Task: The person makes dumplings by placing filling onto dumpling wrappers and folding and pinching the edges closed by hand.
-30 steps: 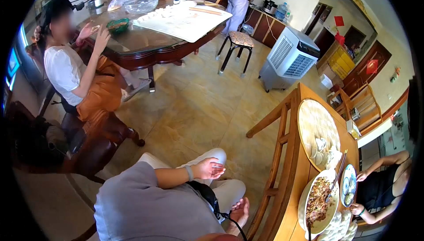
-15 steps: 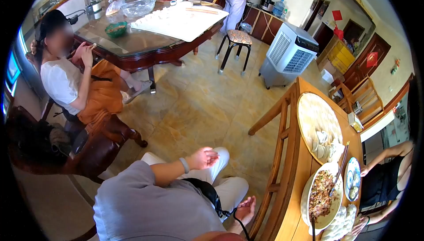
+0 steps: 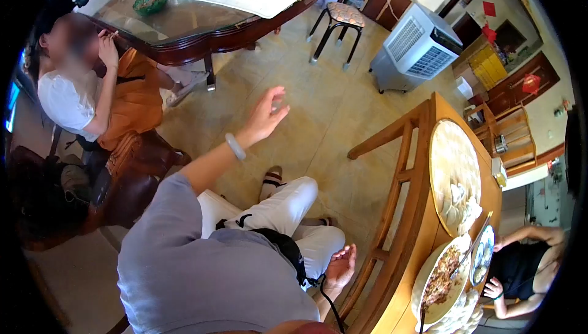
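My left hand (image 3: 267, 116), with a pale bangle (image 3: 234, 147) at the wrist, is raised over the tiled floor. Its thumb and fingers are apart, and nothing shows between them. Beside my right thigh, my right hand (image 3: 341, 266) lies palm up with loosely curled, parted fingers and nothing in it. A black cord runs past that wrist. To its right, a large bowl of minced filling (image 3: 440, 285) sits on the wooden table (image 3: 404, 260) with chopsticks (image 3: 470, 245) in it. Behind the bowl, a round tray (image 3: 454, 150) carries several dumplings (image 3: 458, 208).
A patterned plate (image 3: 482, 254) and more dumplings (image 3: 456, 318) are beside the bowl. One person in black (image 3: 517, 273) stands past the table; another in orange (image 3: 128, 104) sits at left. An air cooler (image 3: 416, 46), a stool (image 3: 344, 15) and a dark table (image 3: 184, 52) stand ahead.
My left hand has moved up and forward, away from my lap. My right hand has barely moved. The seated person's hand is nearer their face, and the view has tilted down.
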`<state>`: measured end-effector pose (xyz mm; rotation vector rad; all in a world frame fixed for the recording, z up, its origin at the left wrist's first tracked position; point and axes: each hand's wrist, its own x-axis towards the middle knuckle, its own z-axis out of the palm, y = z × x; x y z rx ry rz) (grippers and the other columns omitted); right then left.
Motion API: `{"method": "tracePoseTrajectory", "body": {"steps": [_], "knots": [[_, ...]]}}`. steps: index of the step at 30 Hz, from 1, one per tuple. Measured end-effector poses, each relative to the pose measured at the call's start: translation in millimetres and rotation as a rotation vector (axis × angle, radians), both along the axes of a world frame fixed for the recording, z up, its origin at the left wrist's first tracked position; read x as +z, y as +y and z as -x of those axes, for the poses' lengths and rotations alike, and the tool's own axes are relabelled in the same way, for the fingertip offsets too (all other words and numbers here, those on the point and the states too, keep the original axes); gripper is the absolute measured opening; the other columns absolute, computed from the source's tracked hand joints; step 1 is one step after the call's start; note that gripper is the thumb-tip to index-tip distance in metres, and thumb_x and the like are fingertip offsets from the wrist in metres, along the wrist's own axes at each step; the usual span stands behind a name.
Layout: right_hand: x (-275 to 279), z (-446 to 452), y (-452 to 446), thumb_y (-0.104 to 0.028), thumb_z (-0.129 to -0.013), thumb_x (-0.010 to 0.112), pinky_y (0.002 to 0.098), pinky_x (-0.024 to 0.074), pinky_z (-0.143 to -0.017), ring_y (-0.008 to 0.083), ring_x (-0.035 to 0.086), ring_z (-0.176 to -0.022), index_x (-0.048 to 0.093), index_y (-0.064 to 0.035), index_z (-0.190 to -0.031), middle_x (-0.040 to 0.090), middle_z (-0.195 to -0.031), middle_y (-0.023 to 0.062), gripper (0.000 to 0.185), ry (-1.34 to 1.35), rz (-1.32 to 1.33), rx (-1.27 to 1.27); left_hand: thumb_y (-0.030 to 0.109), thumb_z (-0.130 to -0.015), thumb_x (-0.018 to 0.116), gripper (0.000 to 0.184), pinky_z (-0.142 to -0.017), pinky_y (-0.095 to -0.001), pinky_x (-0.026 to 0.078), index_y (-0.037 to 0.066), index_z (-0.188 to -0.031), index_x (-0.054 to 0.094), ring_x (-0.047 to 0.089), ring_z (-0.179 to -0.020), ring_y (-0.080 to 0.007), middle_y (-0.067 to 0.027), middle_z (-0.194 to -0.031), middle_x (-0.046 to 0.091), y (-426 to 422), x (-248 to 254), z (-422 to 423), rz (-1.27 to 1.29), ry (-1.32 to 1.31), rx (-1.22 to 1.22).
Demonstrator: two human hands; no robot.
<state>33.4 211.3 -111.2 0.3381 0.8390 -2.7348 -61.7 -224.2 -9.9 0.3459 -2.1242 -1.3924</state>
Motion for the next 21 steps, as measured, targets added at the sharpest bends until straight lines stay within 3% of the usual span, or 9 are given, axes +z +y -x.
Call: {"method": "tracePoseTrajectory", "body": {"steps": [3, 6, 8, 10, 12, 14, 18, 20, 21], "knots": [[5.0, 36.0, -25.8, -0.018, -0.084, 0.059, 0.0272, 0.0468, -0.074, 0.0148, 0.055, -0.087, 0.051, -0.0051, -0.116, 0.058, -0.101, 0.006, 0.035, 0.002, -0.001, 0.049, 0.017, -0.085, 0.056, 0.042, -0.085, -0.0311, 0.044, 0.007, -0.123, 0.039, 0.05, -0.105, -0.0213, -0.0124, -0.118, 0.05, -14.0, 19.9, 19.4, 0.179, -0.048, -0.03], [31.5, 95.4, -74.4, -0.019, -0.086, 0.057, 0.0284, 0.044, -0.082, 0.0163, 0.053, -0.094, 0.048, -0.0051, -0.117, 0.055, -0.107, 0.0066, 0.035, 0.142, -0.123, 0.014, 0.022, -0.083, 0.058, 0.047, -0.088, -0.0349, 0.042, 0.005, -0.123, 0.039, 0.049, -0.108, -0.0251, -0.016, -0.12, 0.047, -5.9, -6.3, 48.7, 0.176, -0.18, -0.168], [61.6, 140.6, -126.0, -0.023, -0.088, 0.054, 0.0333, 0.0401, -0.09, 0.0199, 0.051, -0.102, 0.048, -0.0045, -0.118, 0.052, -0.115, 0.0094, 0.036, 0.281, -0.447, -0.043, 0.026, -0.081, 0.059, 0.052, -0.092, -0.0392, 0.039, 0.005, -0.124, 0.039, 0.047, -0.11, -0.03, -0.0194, -0.122, 0.045, 16.7, -36.0, 70.6, 0.397, -0.21, -0.341], [94.4, 176.9, -175.0, -0.027, -0.093, 0.044, 0.0361, 0.0337, -0.098, 0.0209, 0.045, -0.113, 0.046, -0.0041, -0.121, 0.049, -0.121, 0.011, 0.037, 0.627, -0.734, 0.031, 0.027, -0.078, 0.059, 0.051, -0.093, -0.0435, 0.036, 0.0, -0.118, 0.042, 0.044, -0.112, -0.034, -0.0211, -0.124, 0.043, 60.0, -94.2, 91.0, 0.42, -0.201, -0.453], [113.5, 207.9, -207.9, -0.03, -0.093, 0.042, 0.0367, 0.0324, -0.099, 0.0239, 0.042, -0.117, 0.046, -0.0028, -0.122, 0.047, -0.123, 0.013, 0.04, 0.871, -1.077, 0.149, 0.025, -0.077, 0.061, 0.046, -0.091, -0.0436, 0.037, 0.0, -0.113, 0.046, 0.046, -0.109, -0.0345, -0.0218, -0.121, 0.046, 105.5, -109.7, 99.5, 0.39, -0.299, -0.625], [136.1, 231.3, -236.2, -0.033, -0.094, 0.037, 0.0364, 0.0327, -0.097, 0.0275, 0.042, -0.117, 0.044, -0.0002, -0.123, 0.044, -0.124, 0.0168, 0.044, 1.029, -1.247, 0.305, 0.022, -0.076, 0.062, 0.04, -0.088, -0.041, 0.04, 0.0, -0.107, 0.052, 0.05, -0.104, -0.0331, -0.0207, -0.112, 0.053, 111.1, -51.0, 101.5, -0.036, -0.313, -0.834], [138.3, 265.0, -258.8, -0.028, -0.093, 0.037, 0.0414, 0.0301, -0.098, 0.0337, 0.04, -0.116, 0.044, 0.0008, -0.123, 0.042, -0.126, 0.0193, 0.042, 0.923, -1.169, 0.435, 0.02, -0.074, 0.063, 0.033, -0.082, -0.038, 0.043, 0.0, -0.1, 0.055, 0.053, -0.095, -0.0327, -0.0188, -0.102, 0.058, 101.5, 10.0, 109.5, -0.119, -0.4, -0.738], [150.9, 279.6, -277.7, -0.027, -0.093, 0.037, 0.0405, 0.0303, -0.098, 0.0329, 0.041, -0.116, 0.043, 0.0017, -0.124, 0.043, -0.125, 0.0189, 0.042, 0.881, -1.091, 0.481, 0.019, -0.074, 0.063, 0.033, -0.08, -0.0375, 0.043, 0.0, -0.1, 0.055, 0.053, -0.093, -0.0328, -0.0183, -0.101, 0.058, 75.9, 54.2, 118.0, -0.077, -0.567, -0.739], [159.0, 284.5, -289.3, -0.026, -0.093, 0.038, 0.0399, 0.0303, -0.098, 0.0324, 0.041, -0.116, 0.042, 0.0021, -0.124, 0.044, -0.125, 0.0186, 0.042, 0.868, -1.054, 0.517, 0.018, -0.075, 0.061, 0.032, -0.079, -0.0388, 0.044, -0.001, -0.1, 0.055, 0.053, -0.091, -0.0342, -0.0183, -0.1, 0.058, 68.9, 42.4, 112.9, 0.077, -0.439, -0.688]]}}
